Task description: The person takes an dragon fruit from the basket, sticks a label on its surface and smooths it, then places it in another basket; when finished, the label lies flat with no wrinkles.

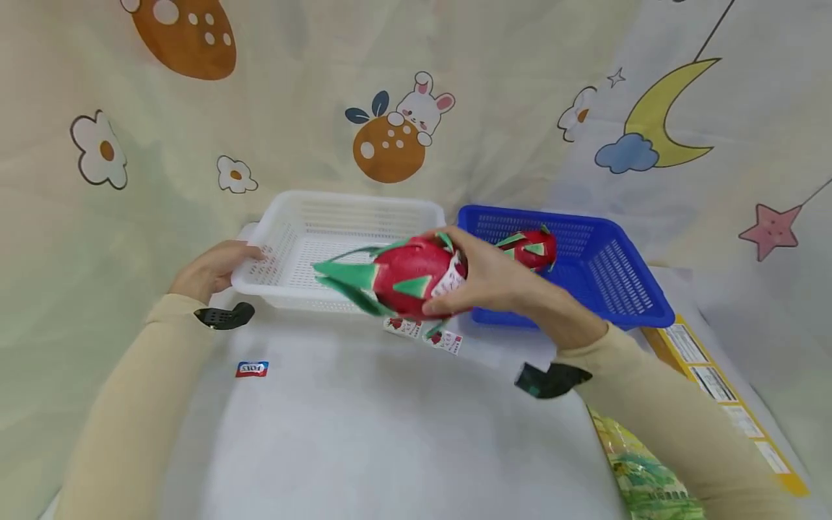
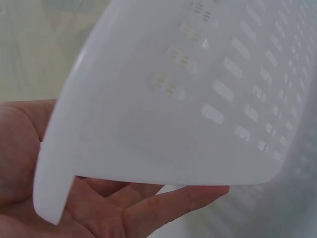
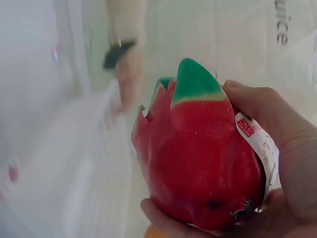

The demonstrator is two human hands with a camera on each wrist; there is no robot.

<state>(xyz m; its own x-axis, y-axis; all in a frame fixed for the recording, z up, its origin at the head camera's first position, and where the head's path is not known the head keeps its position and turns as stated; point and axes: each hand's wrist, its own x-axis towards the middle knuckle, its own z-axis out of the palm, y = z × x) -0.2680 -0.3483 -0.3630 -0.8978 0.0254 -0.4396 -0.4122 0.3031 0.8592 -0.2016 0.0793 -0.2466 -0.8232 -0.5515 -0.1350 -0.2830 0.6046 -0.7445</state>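
Note:
My right hand (image 1: pixel 497 278) grips a dragon fruit (image 1: pixel 403 278), red with green leaf tips, above the right front part of a white plastic basket (image 1: pixel 351 198). A white printed label (image 3: pixel 260 144) is on the fruit beside my thumb in the right wrist view. At the white basket's left end, my left hand (image 1: pixel 211 269) holds the rim; in the left wrist view its fingers (image 2: pixel 168 206) lie under the basket's edge. Another dragon fruit (image 1: pixel 538 249) lies in the blue basket (image 1: pixel 640 314) to the right, partly hidden behind my right hand.
Stickers with dragon fruit pictures (image 1: pixel 444 341) lie on the white table (image 1: pixel 390 433) before the white basket. A small red and blue label (image 1: pixel 251 369) is at left. A yellow-edged box (image 1: pixel 708 383) and a green patterned packet (image 1: pixel 650 469) lie at right. Behind hangs a printed cloth (image 1: pixel 507 94).

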